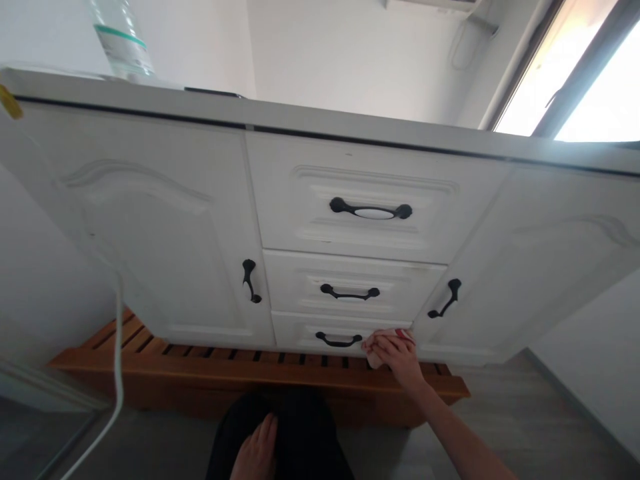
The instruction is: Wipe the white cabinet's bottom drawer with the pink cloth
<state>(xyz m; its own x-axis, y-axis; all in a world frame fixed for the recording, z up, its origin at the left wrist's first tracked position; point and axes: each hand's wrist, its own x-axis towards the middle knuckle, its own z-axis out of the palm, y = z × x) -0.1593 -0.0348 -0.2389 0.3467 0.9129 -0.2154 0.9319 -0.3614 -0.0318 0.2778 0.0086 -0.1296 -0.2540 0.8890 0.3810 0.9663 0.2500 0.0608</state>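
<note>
Cloth under right hand, bottom drawer.

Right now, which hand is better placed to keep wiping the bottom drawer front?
The right hand. It presses a pink cloth against the bottom drawer, just right of its black handle. The left hand rests flat on the person's knee, away from the cabinet.

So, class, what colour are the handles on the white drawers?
Black; the top handle has a white centre, clearest in the head view.
</note>
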